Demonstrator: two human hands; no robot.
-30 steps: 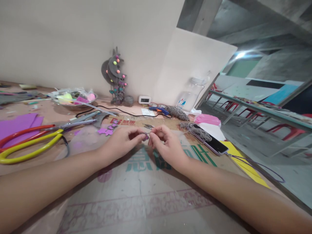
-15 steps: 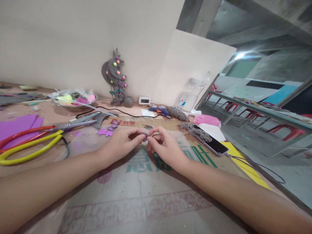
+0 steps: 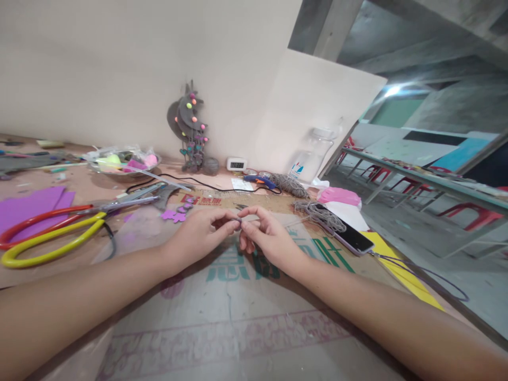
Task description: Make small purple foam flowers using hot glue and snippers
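Note:
Over the middle of the printed cardboard [image 3: 238, 328], my left hand [image 3: 202, 233] and my right hand [image 3: 268, 233] meet at their fingertips. Both pinch one tiny dark purplish piece [image 3: 238, 221] between thumbs and index fingers; its shape is mostly hidden. The other fingers of my right hand curl below it. Small purple cut-out shapes [image 3: 173, 215] lie just left of my left hand. Behind my hands, the tip of a small metal tool [image 3: 241, 206] shows on the cardboard.
Red-and-yellow-handled scissors [image 3: 55, 233], purple sheets [image 3: 32, 211] and a bowl [image 3: 123, 166] are on the left. Behind are a moon decoration [image 3: 190, 127], a timer [image 3: 237, 163] and a blue glue gun [image 3: 260, 181]. A phone [image 3: 353, 235], grey yarn [image 3: 289, 185] and a bottle [image 3: 311, 156] are on the right.
The fingertips have closed more tightly around the small piece, so less of it shows. The whole view has shifted slightly.

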